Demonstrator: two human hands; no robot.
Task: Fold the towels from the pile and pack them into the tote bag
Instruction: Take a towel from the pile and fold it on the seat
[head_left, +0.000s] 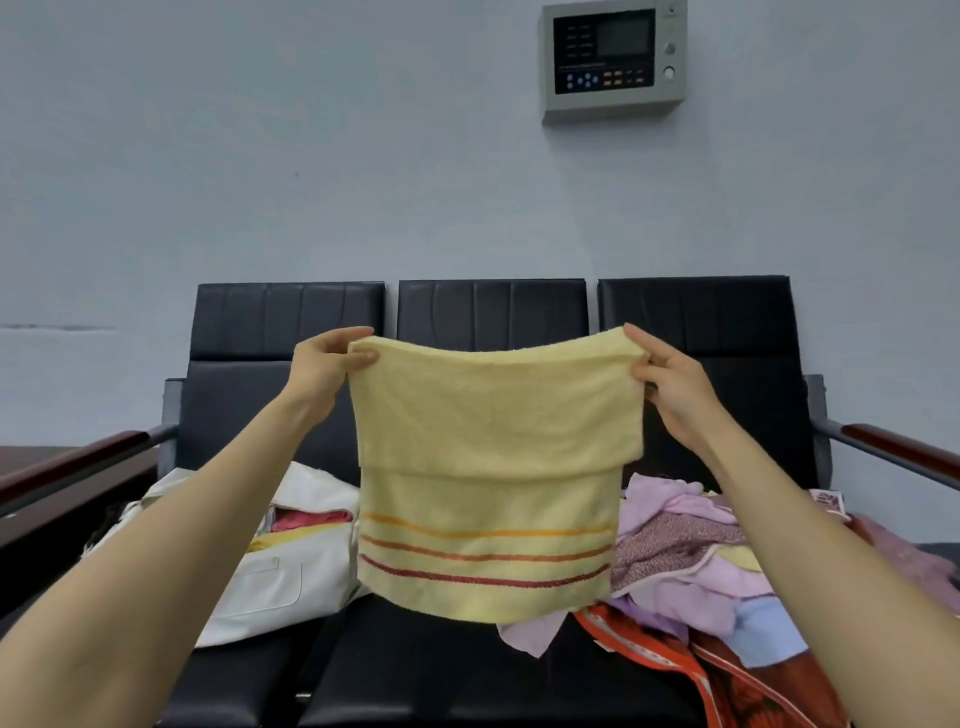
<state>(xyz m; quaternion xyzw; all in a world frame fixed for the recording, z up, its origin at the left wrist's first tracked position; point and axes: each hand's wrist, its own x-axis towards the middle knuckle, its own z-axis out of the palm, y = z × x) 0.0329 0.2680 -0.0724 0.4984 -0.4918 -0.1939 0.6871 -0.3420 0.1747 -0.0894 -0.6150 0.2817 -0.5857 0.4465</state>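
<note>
Yellow towel (493, 415) cloth hangs in the air over the middle seat of the black bench (415, 675), doubled over along its top edge. The left grip (324, 364), a bare hand, pinches the top left corner between thumb and fingers. The right grip (670, 384) pinches the top right corner the same way. Both are closed on the cloth, and the fold is pulled nearly taut between them. The near layer ends about halfway down, while the far layer, with its three orange and red stripes, hangs lower. The halves look uneven, unless a fold in thirds is meant.

Folding seems to be the step in hand, with this towel one fold in and not yet packed. The white tote bag (291, 571) lies on the left seat, its mouth open towards the person, with pink and yellow cloth showing inside. The pile (691, 545) of loose towels, lilac, blue and red, sits on the right seat, so plenty probably remains.

Next, the two corners likely need bringing together to halve the width. The lower edges should hang free and not twist. The bundle then has to be small enough for the bag's mouth.
</note>
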